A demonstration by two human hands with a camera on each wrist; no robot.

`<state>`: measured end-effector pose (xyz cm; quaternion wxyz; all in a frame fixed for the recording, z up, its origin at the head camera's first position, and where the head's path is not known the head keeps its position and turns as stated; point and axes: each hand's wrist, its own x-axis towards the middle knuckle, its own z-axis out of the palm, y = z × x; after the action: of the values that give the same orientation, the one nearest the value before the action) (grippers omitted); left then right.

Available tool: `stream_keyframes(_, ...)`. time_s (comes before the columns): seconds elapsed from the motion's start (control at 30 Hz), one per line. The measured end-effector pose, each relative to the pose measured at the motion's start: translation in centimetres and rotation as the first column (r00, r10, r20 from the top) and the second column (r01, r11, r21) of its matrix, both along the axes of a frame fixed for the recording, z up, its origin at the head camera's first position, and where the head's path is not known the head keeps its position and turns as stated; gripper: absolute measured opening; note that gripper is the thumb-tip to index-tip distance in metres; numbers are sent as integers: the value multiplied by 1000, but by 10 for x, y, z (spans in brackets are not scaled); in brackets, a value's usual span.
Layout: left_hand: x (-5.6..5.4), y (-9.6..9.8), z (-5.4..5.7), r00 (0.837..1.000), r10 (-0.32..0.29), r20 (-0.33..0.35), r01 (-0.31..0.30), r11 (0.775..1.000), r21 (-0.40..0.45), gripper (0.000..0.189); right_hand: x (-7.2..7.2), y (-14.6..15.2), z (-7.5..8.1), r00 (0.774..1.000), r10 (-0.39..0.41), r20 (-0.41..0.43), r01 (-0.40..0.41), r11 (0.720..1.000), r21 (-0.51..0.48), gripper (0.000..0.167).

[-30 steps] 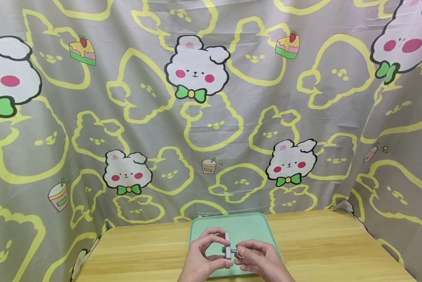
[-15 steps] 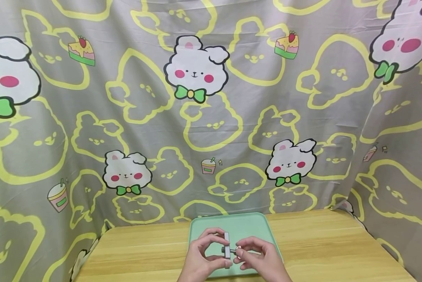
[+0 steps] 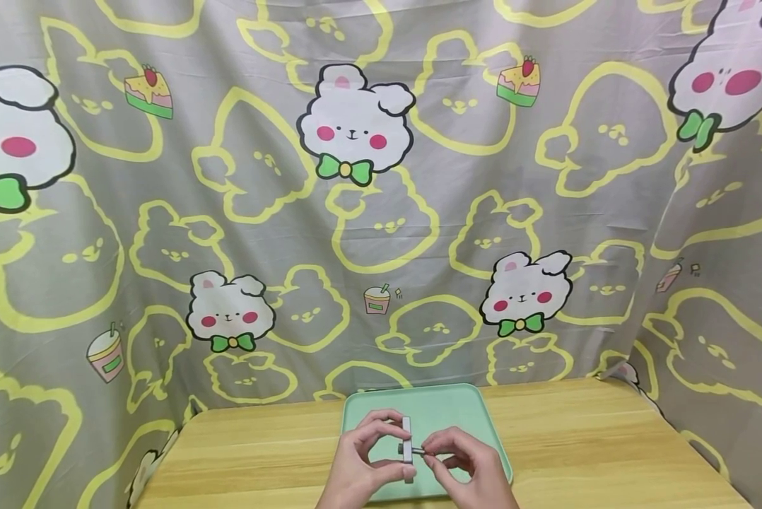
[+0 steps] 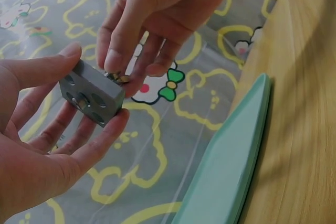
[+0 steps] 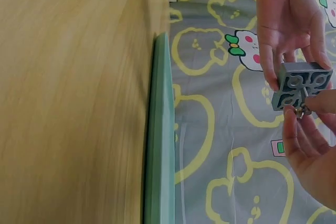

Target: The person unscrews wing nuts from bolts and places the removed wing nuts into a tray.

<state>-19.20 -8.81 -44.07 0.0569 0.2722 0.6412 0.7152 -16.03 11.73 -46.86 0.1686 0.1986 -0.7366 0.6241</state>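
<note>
My left hand (image 3: 358,459) grips a grey square block (image 3: 407,435) by its edges, between the thumb and the fingers, above the tray. Round recesses mark the block's corners in the left wrist view. A metal bolt (image 3: 417,450) passes through its middle, with a dark end on the left and the shank sticking out to the right. Thumb and fingertips of my right hand (image 3: 473,459) pinch the shank's free end. A small shiny metal piece (image 5: 300,112) shows there in the right wrist view, partly covered by the fingers; its exact kind is unclear.
Under both hands lies a mint green tray (image 3: 447,403) with a raised rim. It rests on a wooden table (image 3: 578,438). A grey curtain (image 3: 355,240) printed with rabbits hangs behind the table and along both sides.
The block has shifted slightly left with my left hand. My right hand has also moved a little left, and its thumb and fingers have changed position around the bolt's end.
</note>
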Motion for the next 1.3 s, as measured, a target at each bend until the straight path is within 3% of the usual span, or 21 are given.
stream_keyframes(0.07, 0, 0, 0, 1000, -3, 5, 3, 1000, 4, 38, -2, -1, -4, 990, -18, -140, 25, 999, 46, 19)
stream_keyframes(0.13, 0, 0, 0, 1000, -2, 9, 2, 1000, 7, 39, -5, 0, -8, 955, -25, -294, 54, 994, 92, 29)
stream_keyframes(0.2, 0, -1, 0, 1000, 1, 11, -1, 1000, 8, 40, -8, 0, -12, 901, -19, -434, 81, 989, 125, 33)
stream_keyframes(0.27, 0, -1, 0, 1000, 3, 12, -3, 1000, 10, 41, -12, 1, -16, 830, -10, -558, 112, 982, 149, 27)
stream_keyframes(0.43, -1, -1, 0, 1000, 4, -7, -4, 1000, 15, 39, -20, 2, -18, 687, 24, -726, 145, 975, 169, 4)
stream_keyframes(0.5, -1, -1, 0, 1000, 3, -10, -3, 1000, 15, 38, -21, 2, -17, 655, 37, -755, 144, 974, 173, 4)
stream_keyframes(0.57, -1, -1, 0, 1000, 2, -9, -2, 1000, 17, 37, -22, 2, -16, 642, 42, -765, 146, 974, 176, 3)
stream_keyframes(0.67, -1, -1, 1, 1000, 4, 5, -4, 1000, 16, 38, -21, 2, -16, 647, 35, -762, 155, 972, 176, 4)
stream_keyframes(0.73, -1, -1, 2, 1000, 4, 8, -4, 1000, 20, 38, -20, 1, -16, 670, 27, -742, 153, 973, 173, 5)
stream_keyframes(0.83, 0, -1, 3, 1000, 6, 7, -6, 1000, 27, 39, -17, 1, -16, 730, 11, -684, 135, 978, 159, 8)
stream_keyframes(0.97, 0, -1, 3, 1000, 13, -2, -13, 999, 39, 39, -11, 1, -12, 829, -24, -559, 115, 985, 129, 33)
stream_keyframes(1.07, 0, -2, 3, 1000, 13, -15, -13, 999, 43, 37, -5, 0, -6, 924, -41, -379, 72, 995, 69, 34)
stream_keyframes(1.13, 0, -1, 2, 1000, 11, -23, -10, 999, 42, 36, -2, 1, -2, 980, -60, -190, 61, 998, 0, 24)
stream_keyframes(1.2, 0, -1, 2, 999, 12, -31, -11, 999, 34, 36, -2, 3, 2, 999, -50, -1, 50, 995, -84, 18)
stream_keyframes(1.3, 0, -1, 2, 999, 10, -36, -10, 1000, 13, 38, -2, 6, 7, 978, -4, 210, 44, 981, -187, 24)
